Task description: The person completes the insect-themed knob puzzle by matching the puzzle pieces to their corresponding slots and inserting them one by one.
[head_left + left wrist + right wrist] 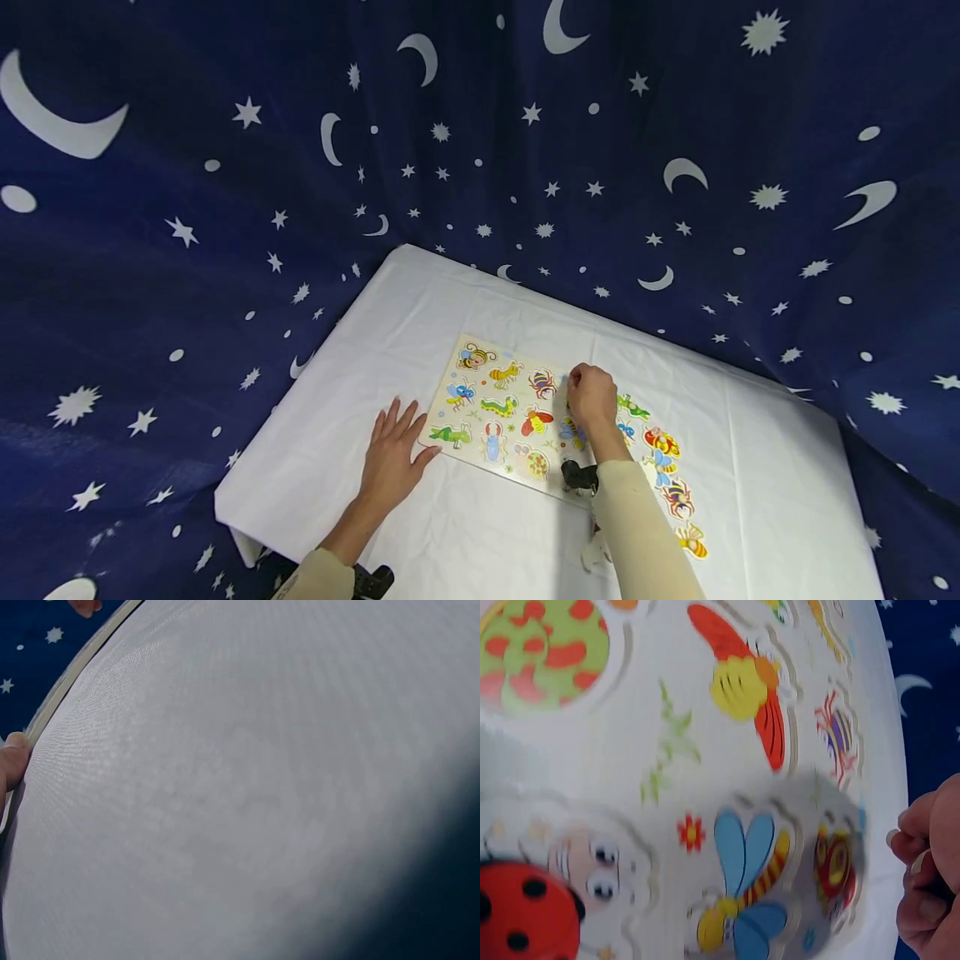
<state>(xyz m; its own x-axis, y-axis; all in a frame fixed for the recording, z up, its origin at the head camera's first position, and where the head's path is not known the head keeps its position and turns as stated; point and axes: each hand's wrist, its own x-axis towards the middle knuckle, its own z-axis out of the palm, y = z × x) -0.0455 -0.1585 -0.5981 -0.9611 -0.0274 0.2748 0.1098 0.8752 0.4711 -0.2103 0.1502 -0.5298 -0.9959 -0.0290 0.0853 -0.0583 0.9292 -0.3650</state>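
1. A person's left hand point(393, 454) lies flat with fingers spread on a white-covered table point(360, 358), its thumb touching the edge of an insect picture board point(474, 454); it grips nothing.
2. The right hand point(592, 400), fingers curled, reaches across the board's far right part; whether it holds anything or touches the board cannot be told.
3. The board lies on the table between the hands, showing rows of bright insects, among them a green caterpillar point(499, 407), a blue beetle point(492, 442) and, seen from the right wrist, a red ladybird point(525, 919).
4. Cutout insects sit in a curved row to the board's right, including a blue-winged insect point(662, 467), a purple-and-yellow spider point(678, 498) and, nearest the person, a striped bee point(692, 542).
5. Behind the table hangs a dark blue curtain point(465, 92) patterned with pale moons and stars.
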